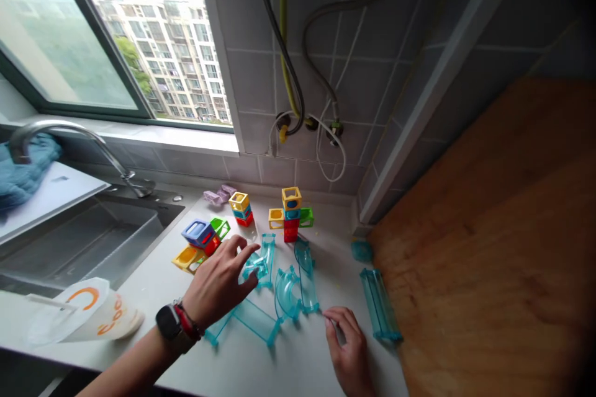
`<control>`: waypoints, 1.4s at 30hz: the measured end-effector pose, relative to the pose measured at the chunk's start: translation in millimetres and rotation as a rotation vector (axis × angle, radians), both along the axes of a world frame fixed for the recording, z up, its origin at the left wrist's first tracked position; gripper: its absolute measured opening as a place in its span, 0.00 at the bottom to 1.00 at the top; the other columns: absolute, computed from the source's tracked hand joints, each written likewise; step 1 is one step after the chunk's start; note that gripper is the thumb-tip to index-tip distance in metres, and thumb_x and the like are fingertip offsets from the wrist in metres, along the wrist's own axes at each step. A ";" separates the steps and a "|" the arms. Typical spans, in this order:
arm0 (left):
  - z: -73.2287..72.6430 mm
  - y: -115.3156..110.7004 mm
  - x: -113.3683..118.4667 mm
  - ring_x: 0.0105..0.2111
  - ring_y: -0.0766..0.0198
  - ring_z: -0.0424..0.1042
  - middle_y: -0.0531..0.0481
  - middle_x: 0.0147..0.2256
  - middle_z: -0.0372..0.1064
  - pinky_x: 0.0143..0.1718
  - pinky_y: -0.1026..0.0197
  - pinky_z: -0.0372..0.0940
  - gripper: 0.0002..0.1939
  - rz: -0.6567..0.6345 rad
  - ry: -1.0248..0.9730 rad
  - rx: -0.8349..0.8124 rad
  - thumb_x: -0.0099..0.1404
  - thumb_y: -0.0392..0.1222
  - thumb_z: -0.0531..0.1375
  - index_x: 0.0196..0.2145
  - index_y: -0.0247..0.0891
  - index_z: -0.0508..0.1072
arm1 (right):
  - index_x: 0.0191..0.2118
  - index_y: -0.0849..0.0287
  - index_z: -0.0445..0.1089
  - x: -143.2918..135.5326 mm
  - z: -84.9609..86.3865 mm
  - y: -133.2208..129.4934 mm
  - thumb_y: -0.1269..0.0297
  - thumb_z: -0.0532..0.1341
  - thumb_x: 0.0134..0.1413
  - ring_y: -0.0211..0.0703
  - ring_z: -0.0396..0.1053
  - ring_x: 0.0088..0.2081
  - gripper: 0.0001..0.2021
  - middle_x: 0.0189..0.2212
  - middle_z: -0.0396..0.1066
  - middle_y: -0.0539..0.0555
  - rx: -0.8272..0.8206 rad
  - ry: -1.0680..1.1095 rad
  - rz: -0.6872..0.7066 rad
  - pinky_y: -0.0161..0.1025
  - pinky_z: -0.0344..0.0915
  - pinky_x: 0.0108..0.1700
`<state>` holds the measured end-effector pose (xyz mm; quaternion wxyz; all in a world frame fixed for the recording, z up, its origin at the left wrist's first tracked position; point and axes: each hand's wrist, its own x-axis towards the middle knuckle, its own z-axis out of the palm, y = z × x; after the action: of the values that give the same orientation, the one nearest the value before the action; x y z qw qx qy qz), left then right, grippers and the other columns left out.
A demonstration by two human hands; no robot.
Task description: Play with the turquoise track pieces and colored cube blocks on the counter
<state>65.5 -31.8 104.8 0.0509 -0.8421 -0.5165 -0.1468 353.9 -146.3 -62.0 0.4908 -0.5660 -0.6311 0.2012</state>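
A small curved teal piece lies just beyond the left hand's parted thumb and forefinger, the nearer hand, contact unverifiable, beside a straight teal track running lengthwise away; the right hand's fingertips converge, grip indeterminable.

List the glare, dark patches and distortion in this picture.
Head view: sky beyond the window washed out to white; wooden panel fading into black at the right edge; cup at lower left looking stretched, likely lens distortion.
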 end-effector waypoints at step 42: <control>-40.9 67.9 84.2 0.41 0.45 0.78 0.39 0.44 0.77 0.35 0.52 0.70 0.25 -0.224 0.375 -0.263 0.69 0.52 0.56 0.60 0.41 0.68 | 0.42 0.53 0.76 -1.4 4.3 -2.1 0.69 0.56 0.66 0.48 0.75 0.40 0.10 0.36 0.77 0.54 -0.154 0.051 0.077 0.40 0.69 0.45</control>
<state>149.7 36.1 63.9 0.0196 -0.9059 -0.4163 0.0758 352.5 -148.5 -57.7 0.4536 -0.5719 -0.6226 0.2821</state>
